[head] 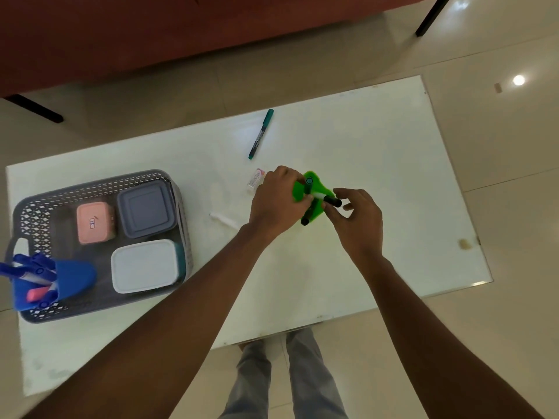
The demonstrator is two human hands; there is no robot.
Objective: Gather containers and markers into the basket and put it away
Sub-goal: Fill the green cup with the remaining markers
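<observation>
Basket (99, 189) stands at the counter's (393, 152) left edge and already holds a blue cup of markers (45, 279), a pink container (95, 223), a grey container (146, 208) and a white container (145, 266). At mid-counter, the left hand (276, 202) grips a green holder (314, 195), fingers wrapped around it. The right hand (358, 220) pinches a black marker (332, 201) at its mouth. A teal marker (261, 134) lies near the far edge, not yet collected; storing the basket remains.

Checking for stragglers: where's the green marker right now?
Head view: the green marker lies loose on the white table, toward its far edge, beyond both hands and apart from the gray basket.
</observation>
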